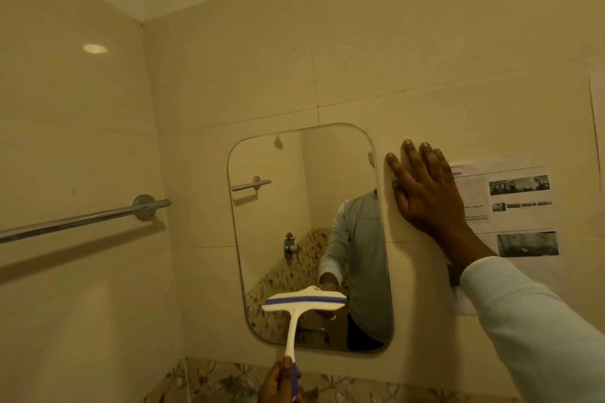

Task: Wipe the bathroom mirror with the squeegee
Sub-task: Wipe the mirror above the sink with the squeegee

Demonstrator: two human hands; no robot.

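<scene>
Head view: one squeegee [304,303] against one mirror [294,206], left hand [278,383] fingers gripping it, right hand [425,196] fingers spread on wall [393,59].

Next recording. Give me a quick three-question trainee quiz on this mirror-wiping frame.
1. True or false: the squeegee blade sits at the mirror's top edge.
2. Fill in: the right hand lies flat on the ____ beside the mirror.
3. Which grips the squeegee handle? A left hand, B right hand, C neither.
Key: 1 false, it is low on the mirror; 2 wall; 3 A.
</scene>
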